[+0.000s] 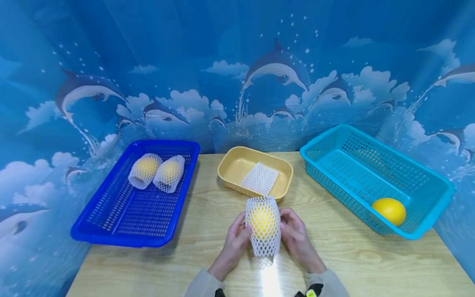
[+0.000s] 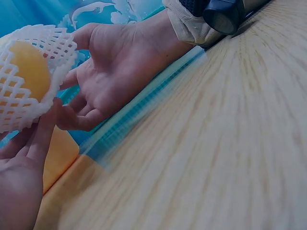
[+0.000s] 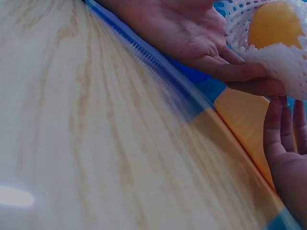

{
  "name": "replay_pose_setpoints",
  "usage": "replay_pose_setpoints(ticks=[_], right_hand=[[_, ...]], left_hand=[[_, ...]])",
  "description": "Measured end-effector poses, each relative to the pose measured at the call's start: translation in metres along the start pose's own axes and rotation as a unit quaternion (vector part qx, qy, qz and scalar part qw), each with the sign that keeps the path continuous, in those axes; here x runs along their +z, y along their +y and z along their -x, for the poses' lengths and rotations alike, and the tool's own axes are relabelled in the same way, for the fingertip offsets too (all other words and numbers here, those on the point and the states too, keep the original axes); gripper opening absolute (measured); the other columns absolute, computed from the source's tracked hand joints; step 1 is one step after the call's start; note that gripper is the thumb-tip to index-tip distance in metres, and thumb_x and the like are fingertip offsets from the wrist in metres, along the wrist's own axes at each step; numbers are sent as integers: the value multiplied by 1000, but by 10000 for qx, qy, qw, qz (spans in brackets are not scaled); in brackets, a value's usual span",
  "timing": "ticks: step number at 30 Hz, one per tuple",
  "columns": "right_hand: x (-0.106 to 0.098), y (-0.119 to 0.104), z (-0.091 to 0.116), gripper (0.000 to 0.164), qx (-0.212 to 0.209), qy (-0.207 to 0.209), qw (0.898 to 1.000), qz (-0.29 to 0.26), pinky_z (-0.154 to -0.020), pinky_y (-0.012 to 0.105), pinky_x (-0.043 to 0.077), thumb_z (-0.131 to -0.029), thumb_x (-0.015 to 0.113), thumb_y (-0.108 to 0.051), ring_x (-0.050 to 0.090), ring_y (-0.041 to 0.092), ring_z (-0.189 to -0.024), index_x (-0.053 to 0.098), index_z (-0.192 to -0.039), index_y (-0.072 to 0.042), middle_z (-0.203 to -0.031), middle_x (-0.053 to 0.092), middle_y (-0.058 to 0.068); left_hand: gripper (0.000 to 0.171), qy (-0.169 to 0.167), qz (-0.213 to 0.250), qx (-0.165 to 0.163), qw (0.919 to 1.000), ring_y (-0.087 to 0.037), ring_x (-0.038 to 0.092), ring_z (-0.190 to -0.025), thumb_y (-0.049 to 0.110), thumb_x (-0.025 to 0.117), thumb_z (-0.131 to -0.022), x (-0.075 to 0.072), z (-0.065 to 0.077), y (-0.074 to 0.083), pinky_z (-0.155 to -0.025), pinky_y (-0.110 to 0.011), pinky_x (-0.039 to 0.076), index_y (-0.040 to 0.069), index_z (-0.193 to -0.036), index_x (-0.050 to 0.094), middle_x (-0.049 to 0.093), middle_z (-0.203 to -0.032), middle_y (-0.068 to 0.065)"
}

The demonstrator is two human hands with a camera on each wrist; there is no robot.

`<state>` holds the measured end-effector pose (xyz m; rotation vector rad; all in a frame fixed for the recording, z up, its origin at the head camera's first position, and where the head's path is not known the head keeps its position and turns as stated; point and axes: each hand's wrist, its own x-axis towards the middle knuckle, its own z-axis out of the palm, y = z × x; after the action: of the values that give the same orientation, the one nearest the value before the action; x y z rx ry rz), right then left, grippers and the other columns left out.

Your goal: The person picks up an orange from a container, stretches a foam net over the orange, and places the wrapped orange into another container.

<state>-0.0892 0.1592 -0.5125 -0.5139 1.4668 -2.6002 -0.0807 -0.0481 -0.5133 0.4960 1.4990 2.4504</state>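
Note:
In the head view, a round yellow fruit (image 1: 262, 222) sits inside a white foam net sleeve (image 1: 266, 247), raised in front of the tan basin. My left hand (image 1: 236, 241) holds the sleeve's left side, thumb toward the near face. At the opposite side, my right hand (image 1: 297, 235) holds the sleeve with thumb and fingers. The left wrist view shows the sleeve's wide open end, with the bare yellow skin of the fruit (image 2: 32, 72) inside. From the right wrist, fingertips of both hands meet the sleeve's underside.
A tan basin (image 1: 231, 185) behind the hands contains a flat foam net sleeve (image 1: 260, 178). On the left, a dark blue basket (image 1: 120, 239) holds two netted fruits (image 1: 146, 168). A teal basket (image 1: 326, 185) on the right holds one bare yellow fruit (image 1: 389, 211). A dolphin-print curtain (image 1: 208, 49) hangs behind.

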Motion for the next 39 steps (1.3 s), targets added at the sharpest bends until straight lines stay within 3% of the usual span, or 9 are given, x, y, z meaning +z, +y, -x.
replay_pose_setpoints(ticks=[5, 9, 12, 15, 20, 27, 29, 34, 39], right_hand=[[0, -1, 0, 33, -60, -13, 9999, -152, -92, 30, 50, -91, 40, 10, 54, 15, -106, 57, -113, -8, -116, 55, 4], [0, -2, 1, 34, -205, -121, 9992, -332, -93, 31, 50, -91, 39, 11, 56, 16, -108, 57, -114, -7, -119, 55, 5], [0, -2, 1, 35, -259, -150, 9990, -336, -93, 31, 50, -91, 39, 12, 58, 16, -107, 56, -115, -7, -121, 55, 5], [-1, -2, 1, 33, -288, 3, 9994, -208, -93, 30, 50, -91, 41, 12, 58, 16, -106, 56, -113, -7, -122, 54, 6], [-1, -1, 0, 30, -420, 386, 9983, 133, -91, 28, 51, -90, 45, 13, 56, 16, -106, 56, -110, -6, -118, 53, 7], [3, 2, -1, 24, -218, 1092, 9900, 868, -92, 26, 49, -86, 58, 11, 57, 16, -106, 57, -104, -5, -112, 57, 4], [3, 4, -1, 24, -232, 1133, 9887, 958, -92, 26, 49, -85, 60, 12, 57, 16, -104, 56, -104, -3, -111, 57, 5], [5, 6, -1, 25, -317, 1053, 9876, 1118, -87, 24, 48, -83, 62, 15, 55, 15, -97, 53, -104, 6, -106, 56, 6], [13, 3, -2, 29, -50, 1111, 9826, 1485, -83, 22, 49, -83, 67, 9, 54, 13, -93, 49, -106, 11, -103, 56, 4]], left_hand=[[51, 117, -284, -79, 9995, -22, 55, -125, 15, 49, -103, 2, -2, -1, -106, -36, 43, -6, -147, 34, 49, -141, -21], [45, 449, -908, 25, 9949, -20, 51, -128, 12, 51, -102, 3, -3, -3, -108, -31, 39, -5, -143, 43, 48, -139, -22], [43, 697, -1067, 145, 9917, -19, 49, -130, 10, 53, -101, 3, -5, -3, -109, -29, 37, -4, -140, 46, 49, -138, -21], [43, 858, -1036, 207, 9907, -21, 52, -126, 9, 55, -99, 4, -6, -4, -108, -30, 39, -3, -140, 45, 50, -136, -22], [43, 944, -989, 19, 9906, -23, 57, -119, 11, 56, -99, 4, -6, -4, -101, -35, 47, -2, -139, 45, 53, -132, -21], [54, 332, -474, -54, 9983, -18, 56, -120, 13, 40, -99, 2, -4, -3, -99, -36, 49, -14, -145, 31, 41, -141, -35], [57, 221, -388, -79, 9990, -16, 55, -121, 15, 37, -99, 2, -3, -3, -100, -36, 48, -16, -146, 26, 35, -144, -38], [62, 304, -219, -466, 9982, -20, 55, -122, 23, 37, -101, 5, -2, -1, -102, -36, 46, -12, -149, 22, 35, -148, -33], [64, 535, -170, -897, 9944, -32, 48, -129, 25, 41, -99, 11, -1, 6, -108, -42, 40, -6, -151, 22, 37, -148, -28]])
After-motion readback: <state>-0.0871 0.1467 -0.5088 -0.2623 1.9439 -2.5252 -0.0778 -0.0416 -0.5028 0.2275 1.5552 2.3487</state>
